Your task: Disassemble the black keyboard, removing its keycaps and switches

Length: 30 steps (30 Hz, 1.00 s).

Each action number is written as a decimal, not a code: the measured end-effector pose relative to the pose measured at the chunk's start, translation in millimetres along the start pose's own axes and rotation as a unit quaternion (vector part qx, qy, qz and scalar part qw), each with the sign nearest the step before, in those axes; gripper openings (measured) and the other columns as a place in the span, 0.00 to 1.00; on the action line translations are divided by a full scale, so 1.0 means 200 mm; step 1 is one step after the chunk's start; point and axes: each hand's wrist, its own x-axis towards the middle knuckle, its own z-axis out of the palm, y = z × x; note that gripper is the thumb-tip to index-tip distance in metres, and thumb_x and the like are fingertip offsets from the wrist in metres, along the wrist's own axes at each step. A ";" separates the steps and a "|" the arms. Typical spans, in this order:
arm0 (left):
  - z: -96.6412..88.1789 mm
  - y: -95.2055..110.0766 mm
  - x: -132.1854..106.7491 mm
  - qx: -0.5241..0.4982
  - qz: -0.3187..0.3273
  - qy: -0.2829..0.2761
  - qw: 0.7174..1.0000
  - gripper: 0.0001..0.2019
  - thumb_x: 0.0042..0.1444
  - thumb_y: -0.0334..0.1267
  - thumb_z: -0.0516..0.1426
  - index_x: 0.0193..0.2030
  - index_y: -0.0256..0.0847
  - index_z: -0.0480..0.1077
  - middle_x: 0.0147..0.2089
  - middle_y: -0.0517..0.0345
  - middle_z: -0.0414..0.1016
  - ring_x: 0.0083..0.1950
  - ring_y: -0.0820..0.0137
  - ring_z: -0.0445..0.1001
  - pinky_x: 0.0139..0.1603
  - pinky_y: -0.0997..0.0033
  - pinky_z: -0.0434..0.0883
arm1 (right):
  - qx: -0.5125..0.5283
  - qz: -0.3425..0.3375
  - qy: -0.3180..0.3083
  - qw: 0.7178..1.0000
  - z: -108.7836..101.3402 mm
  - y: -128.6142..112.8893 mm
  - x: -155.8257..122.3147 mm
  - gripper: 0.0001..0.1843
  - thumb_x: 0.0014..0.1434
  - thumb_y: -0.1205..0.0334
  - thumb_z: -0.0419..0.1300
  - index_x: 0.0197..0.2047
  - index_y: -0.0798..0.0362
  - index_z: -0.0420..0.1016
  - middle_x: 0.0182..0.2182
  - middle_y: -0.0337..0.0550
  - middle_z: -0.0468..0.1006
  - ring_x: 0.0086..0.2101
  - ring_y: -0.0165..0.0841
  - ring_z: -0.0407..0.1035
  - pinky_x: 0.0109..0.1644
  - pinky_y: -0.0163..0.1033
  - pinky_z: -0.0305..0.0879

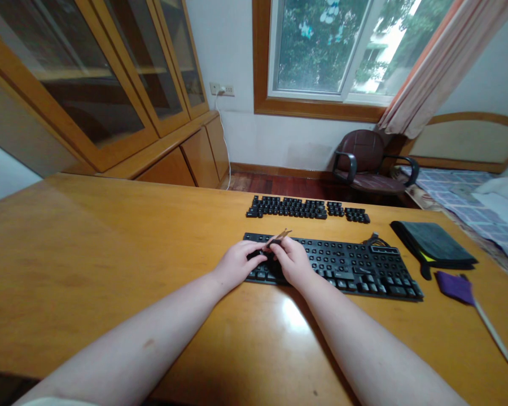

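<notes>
- Keyboard (pixel 342 265): black, lying flat on wooden desk (pixel 110 254), directly before the person.
- Right hand (pixel 293 262): pinching a thin brown tool (pixel 280 235) (tip raised) over the keyboard's left end.
- Left hand (pixel 236 264): fingers curled on that same end; cannot tell whether it grasps anything.
- Loose keycaps (pixel 307 207): in rows behind the keyboard.
- Dark cloth (pixel 434 243): right of the keyboard.
</notes>
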 end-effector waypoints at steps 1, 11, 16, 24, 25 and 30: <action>0.00 0.00 0.00 0.000 0.000 0.001 1.000 0.14 0.54 0.37 0.58 0.48 0.42 0.72 0.47 0.55 0.76 0.48 0.66 0.73 0.53 0.64 0.69 | 0.005 0.004 0.010 1.000 0.00 0.01 0.00 0.11 0.61 0.60 0.51 0.38 0.52 0.73 0.34 0.44 0.78 0.34 0.34 0.72 0.36 0.36 0.68; 0.00 0.02 0.00 -0.055 -0.010 0.010 0.998 0.21 0.53 0.33 0.57 0.55 0.43 0.66 0.51 0.54 0.74 0.49 0.66 0.73 0.55 0.63 0.69 | 0.017 0.002 0.034 0.999 0.01 0.02 0.00 0.10 0.61 0.58 0.52 0.37 0.51 0.73 0.31 0.42 0.78 0.32 0.34 0.72 0.36 0.37 0.67; 0.02 0.00 -0.01 -0.150 -0.036 -0.004 0.988 0.24 0.52 0.33 0.57 0.57 0.41 0.62 0.51 0.52 0.73 0.50 0.65 0.73 0.57 0.60 0.67 | 0.033 0.027 0.052 0.998 0.02 0.01 0.00 0.10 0.60 0.56 0.52 0.35 0.51 0.71 0.27 0.40 0.76 0.28 0.33 0.72 0.33 0.37 0.67; 0.04 0.03 0.00 -0.317 -0.119 0.022 0.941 0.19 0.48 0.32 0.59 0.49 0.37 0.65 0.45 0.52 0.73 0.47 0.68 0.73 0.54 0.62 0.69 | 0.122 0.061 0.060 0.989 0.03 0.03 0.01 0.12 0.60 0.52 0.51 0.36 0.51 0.68 0.26 0.40 0.77 0.25 0.33 0.73 0.32 0.38 0.70; 0.04 0.04 0.00 -0.329 -0.132 0.029 0.934 0.18 0.48 0.32 0.60 0.48 0.37 0.65 0.43 0.52 0.73 0.46 0.68 0.73 0.53 0.63 0.70 | 0.140 0.066 0.059 0.986 0.04 0.03 0.01 0.12 0.60 0.51 0.51 0.36 0.51 0.68 0.28 0.41 0.78 0.25 0.33 0.73 0.31 0.38 0.70; 0.01 0.06 0.02 -0.351 -0.172 0.031 0.920 0.18 0.46 0.33 0.61 0.45 0.38 0.65 0.40 0.54 0.72 0.45 0.68 0.72 0.53 0.63 0.69 | 0.173 0.074 0.063 0.980 0.05 0.04 0.01 0.15 0.59 0.48 0.52 0.35 0.52 0.67 0.30 0.42 0.78 0.25 0.33 0.73 0.31 0.38 0.72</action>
